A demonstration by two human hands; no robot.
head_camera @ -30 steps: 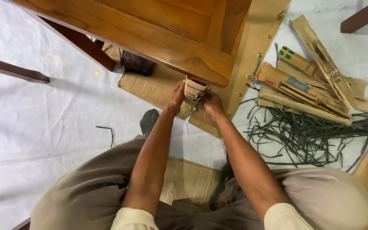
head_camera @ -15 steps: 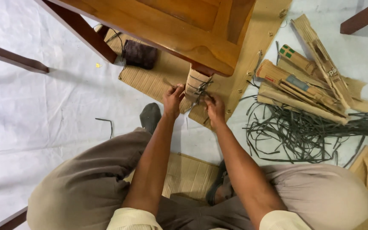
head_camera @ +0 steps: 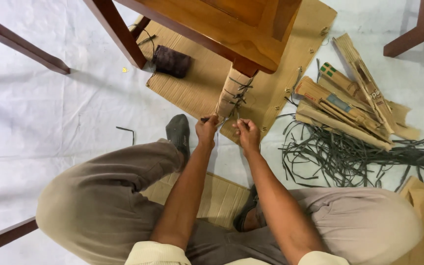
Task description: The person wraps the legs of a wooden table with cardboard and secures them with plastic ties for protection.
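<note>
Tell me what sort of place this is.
Probably a furniture packing area on a workshop floor: a wooden table leg wrapped in cardboard and tied with straps, a heap of dark straps, and cardboard scraps on white sheeting.

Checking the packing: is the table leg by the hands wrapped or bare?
Wrapped: corrugated cardboard covers the table leg, with dark straps tied around it.

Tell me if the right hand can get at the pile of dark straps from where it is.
Probably yes: the dark straps lie loose on the floor just beside the right hand, with nothing between them.
</note>
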